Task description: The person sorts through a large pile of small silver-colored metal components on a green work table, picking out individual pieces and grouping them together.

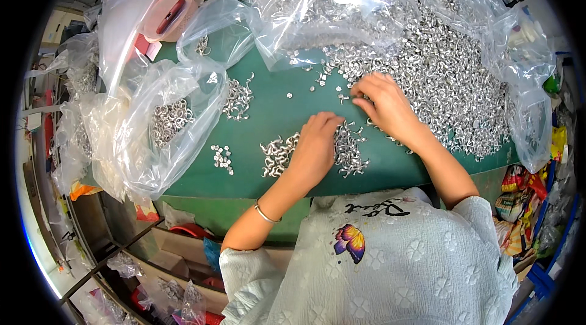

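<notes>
My left hand (316, 145) rests low over the green table between two small heaps of curved silver metal pieces. One heap (279, 155) lies left of it, the other heap (350, 151) right of it. Its fingers are curled together, and what they hold, if anything, is hidden. My right hand (389, 108) is at the near left edge of a large spread of similar silver pieces (458, 87). Its fingers are bent, with a gap between thumb and forefinger and nothing visible in it. A few loose pieces (343, 98) lie just left of its fingertips.
Clear plastic bags cover the far side; one bag (165, 160) at left holds silver rings (172, 122). More curved pieces (238, 100) and small studs (222, 159) lie nearby. A pink tub (189, 4) stands far left. The green table (268, 90) ends just before my body.
</notes>
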Motion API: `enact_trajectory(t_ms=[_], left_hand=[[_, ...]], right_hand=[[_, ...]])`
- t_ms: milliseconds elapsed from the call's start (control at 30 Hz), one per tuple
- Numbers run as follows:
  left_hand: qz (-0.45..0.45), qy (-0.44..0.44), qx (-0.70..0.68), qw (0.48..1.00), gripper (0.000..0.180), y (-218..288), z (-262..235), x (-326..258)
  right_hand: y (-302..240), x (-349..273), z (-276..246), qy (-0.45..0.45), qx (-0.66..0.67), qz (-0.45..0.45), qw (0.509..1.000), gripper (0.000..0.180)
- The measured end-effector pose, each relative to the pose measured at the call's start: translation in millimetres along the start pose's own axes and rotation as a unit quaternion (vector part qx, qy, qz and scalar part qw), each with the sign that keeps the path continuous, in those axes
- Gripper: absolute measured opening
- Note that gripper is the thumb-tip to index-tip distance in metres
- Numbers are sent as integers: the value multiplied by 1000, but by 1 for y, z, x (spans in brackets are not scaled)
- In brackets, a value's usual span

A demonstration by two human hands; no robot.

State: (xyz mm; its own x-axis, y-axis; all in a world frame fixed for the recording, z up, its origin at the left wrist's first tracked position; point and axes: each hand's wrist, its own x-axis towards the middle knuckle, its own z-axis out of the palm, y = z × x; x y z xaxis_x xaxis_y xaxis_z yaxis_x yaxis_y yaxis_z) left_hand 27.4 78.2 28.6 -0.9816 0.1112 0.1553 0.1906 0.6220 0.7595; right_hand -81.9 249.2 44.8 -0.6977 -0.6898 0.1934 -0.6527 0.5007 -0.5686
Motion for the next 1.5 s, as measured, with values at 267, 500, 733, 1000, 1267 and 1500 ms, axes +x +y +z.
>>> enact_trajectory(t_ms=[267, 500, 733, 1000, 1267, 1500], left_hand=[[30, 60, 50, 996, 35, -5, 6, 24], [65, 45, 160, 984, 20, -29, 5, 48], [98, 71, 152, 981, 29, -15, 13, 42], [61, -25, 85, 994, 43, 5, 8, 9], [104, -51, 82, 990, 46, 9, 29, 11], [71, -15, 30, 997, 42, 16, 23, 1]], right_hand=[[-6, -13, -2, -117, -9, -70, 991, 11], [0, -20, -22, -53, -100, -28, 993, 17], [4, -21, -8, -44, -182, -68, 980, 16], [-4, -34, -23, -52, -95, -41, 993, 15], [8, -23, -23, -6, -133, -46, 990, 22], [30, 16, -20, 119, -185, 5, 976, 23]])
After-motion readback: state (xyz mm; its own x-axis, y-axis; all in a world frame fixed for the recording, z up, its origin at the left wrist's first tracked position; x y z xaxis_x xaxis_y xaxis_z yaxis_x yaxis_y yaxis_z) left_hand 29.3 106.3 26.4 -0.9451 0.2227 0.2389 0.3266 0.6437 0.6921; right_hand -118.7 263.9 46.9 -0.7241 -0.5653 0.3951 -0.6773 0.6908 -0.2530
